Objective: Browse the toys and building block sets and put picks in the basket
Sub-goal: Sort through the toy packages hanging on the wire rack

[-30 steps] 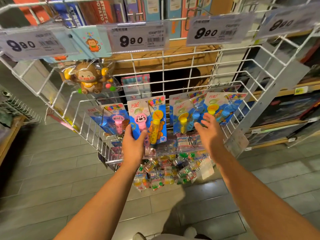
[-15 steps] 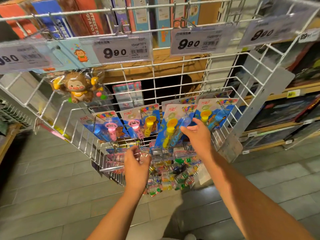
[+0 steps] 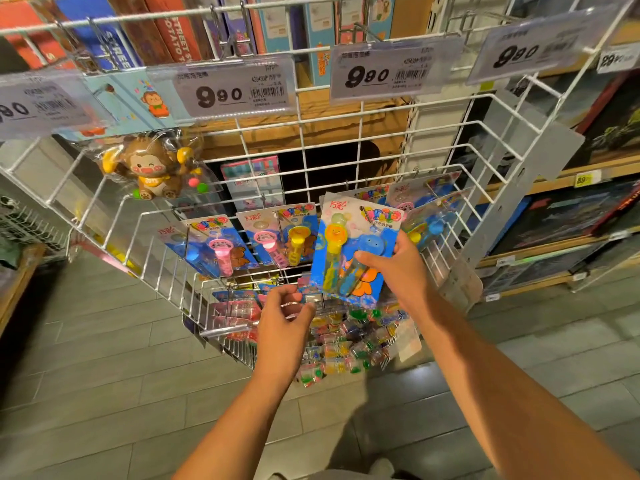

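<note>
Middle price tag (image 3: 239, 90): 9.90, with a barcode
Right price tag (image 3: 394, 72): 9.90, with a barcode
Far-right price tag (image 3: 530, 51): 9.90
Corner tag (image 3: 618, 58): 29.90, partly blurred
Left price tag (image 3: 38, 107): ends in 90
Red box spine (image 3: 178, 32): "POTATO", cut off
Shelf label (image 3: 587, 179): 89, small
</note>
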